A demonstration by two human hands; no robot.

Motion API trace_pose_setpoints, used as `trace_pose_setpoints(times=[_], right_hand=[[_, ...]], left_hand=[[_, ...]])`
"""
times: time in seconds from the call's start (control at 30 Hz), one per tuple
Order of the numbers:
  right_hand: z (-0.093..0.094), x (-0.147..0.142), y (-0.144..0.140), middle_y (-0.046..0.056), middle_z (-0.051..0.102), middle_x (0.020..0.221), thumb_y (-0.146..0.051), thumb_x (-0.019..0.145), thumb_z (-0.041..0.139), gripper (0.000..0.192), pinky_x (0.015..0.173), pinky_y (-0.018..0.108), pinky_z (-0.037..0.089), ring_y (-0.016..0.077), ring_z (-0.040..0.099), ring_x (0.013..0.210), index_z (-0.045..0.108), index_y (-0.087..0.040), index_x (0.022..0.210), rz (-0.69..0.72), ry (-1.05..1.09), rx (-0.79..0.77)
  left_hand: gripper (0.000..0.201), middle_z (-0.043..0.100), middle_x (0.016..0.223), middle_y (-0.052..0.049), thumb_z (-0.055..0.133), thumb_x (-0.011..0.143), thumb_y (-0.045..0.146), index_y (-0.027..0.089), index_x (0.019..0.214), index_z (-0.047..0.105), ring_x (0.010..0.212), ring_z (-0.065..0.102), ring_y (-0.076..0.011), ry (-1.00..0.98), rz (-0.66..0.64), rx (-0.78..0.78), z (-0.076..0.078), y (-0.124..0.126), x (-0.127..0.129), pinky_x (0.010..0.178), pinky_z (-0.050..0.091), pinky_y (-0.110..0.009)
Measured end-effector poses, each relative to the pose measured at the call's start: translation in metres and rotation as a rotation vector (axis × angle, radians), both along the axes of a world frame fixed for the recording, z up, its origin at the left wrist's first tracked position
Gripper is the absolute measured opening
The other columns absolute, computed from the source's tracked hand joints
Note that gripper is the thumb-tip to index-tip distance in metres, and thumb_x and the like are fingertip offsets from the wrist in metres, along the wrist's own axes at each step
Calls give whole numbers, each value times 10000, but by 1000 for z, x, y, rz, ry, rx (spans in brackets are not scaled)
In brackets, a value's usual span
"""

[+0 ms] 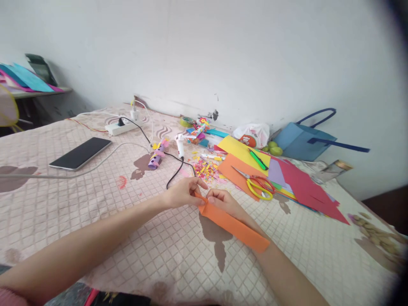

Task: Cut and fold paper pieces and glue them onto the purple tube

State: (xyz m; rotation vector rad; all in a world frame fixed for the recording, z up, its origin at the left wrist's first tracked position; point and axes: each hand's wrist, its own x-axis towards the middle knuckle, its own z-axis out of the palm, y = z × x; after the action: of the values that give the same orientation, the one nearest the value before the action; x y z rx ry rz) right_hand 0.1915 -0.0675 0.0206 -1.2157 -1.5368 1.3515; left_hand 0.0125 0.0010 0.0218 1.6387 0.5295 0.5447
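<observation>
Your forearms come in from the bottom edge, and nearest you between them lies the near end of the long orange paper strip, draped over your right wrist. Its long axis runs from your fingertips back towards you and off to the right, so nearly all of it trails on the near side of your fingers.

Going left to right: your left hand pinches the far tip of the strip, thumb and forefinger closed on a narrow folded edge. Your right hand sits just right of it, touching it, its fingers curled over the same end and gripping the paper from above. Both hands meet at that one end; neither is nearer the free end, which lies along your right forearm.

Beyond your fingers a black cord snakes to a white glue gun, with a scatter of coloured paper scraps just right of it. Further right of your fingers, well apart, lie yellow-and-orange-handled scissors on a flat orange sheet.
</observation>
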Motion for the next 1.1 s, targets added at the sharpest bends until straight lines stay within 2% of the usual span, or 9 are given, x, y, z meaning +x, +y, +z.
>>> trace_pose_setpoints(times=[0.07, 0.17, 0.27, 0.4, 0.53, 0.83, 1.1], right_hand=[[-3, 1, 2, -26, 537, 615, -470, 717, 640, 301, 503, 226, 341, 98, 456, 528, 586, -174, 706, 5, -22, 19], [-5, 0, 3, -35, 517, 606, -444, 731, 635, 289, 521, 220, 346, 94, 451, 548, 574, -168, 675, -14, -60, 86], [-2, 0, 2, -31, 515, 619, -432, 759, 608, 272, 550, 228, 360, 102, 458, 574, 569, -173, 683, -30, -78, 140], [1, 0, 0, -27, 526, 629, -406, 768, 600, 246, 568, 234, 370, 109, 467, 591, 566, -179, 681, -52, -96, 184], [0, 1, -1, -24, 527, 628, -355, 772, 601, 204, 528, 221, 361, 104, 455, 578, 561, -176, 682, -60, -103, 182], [0, -2, -4, -28, 501, 607, -361, 764, 592, 212, 518, 227, 348, 106, 437, 560, 540, -183, 661, -66, -114, 185], [-3, 0, -2, -18, 515, 626, -377, 765, 592, 236, 542, 225, 369, 104, 453, 577, 521, -175, 667, -57, -77, 163]], left_hand=[[412, 583, 594, 30, 727, 608, 247, 138, 964, 552, 497, 551, -90, 4, 8, 16, -1, 0, 1, 458, 380, -181], [415, 537, 554, 53, 737, 603, 249, 134, 960, 560, 472, 518, -72, -15, 21, 0, -4, 2, 1, 435, 359, -166], [405, 530, 551, 57, 740, 608, 261, 134, 953, 569, 488, 527, -73, -41, 16, -111, -4, 3, 1, 462, 392, -174], [342, 609, 648, 13, 750, 606, 309, 132, 862, 606, 561, 583, -90, 16, -19, -306, 1, 5, -2, 564, 471, -221], [292, 645, 674, -12, 770, 579, 321, 123, 748, 639, 572, 599, -89, 69, -28, -394, 4, 5, -3, 616, 489, -233], [272, 661, 635, -19, 774, 574, 318, 115, 707, 652, 556, 601, -90, 76, -6, -406, 4, 5, -4, 594, 488, -218], [422, 689, 682, -89, 690, 631, 504, 90, 696, 636, 608, 637, -149, 53, -8, -443, 9, 6, -4, 643, 493, -279]])
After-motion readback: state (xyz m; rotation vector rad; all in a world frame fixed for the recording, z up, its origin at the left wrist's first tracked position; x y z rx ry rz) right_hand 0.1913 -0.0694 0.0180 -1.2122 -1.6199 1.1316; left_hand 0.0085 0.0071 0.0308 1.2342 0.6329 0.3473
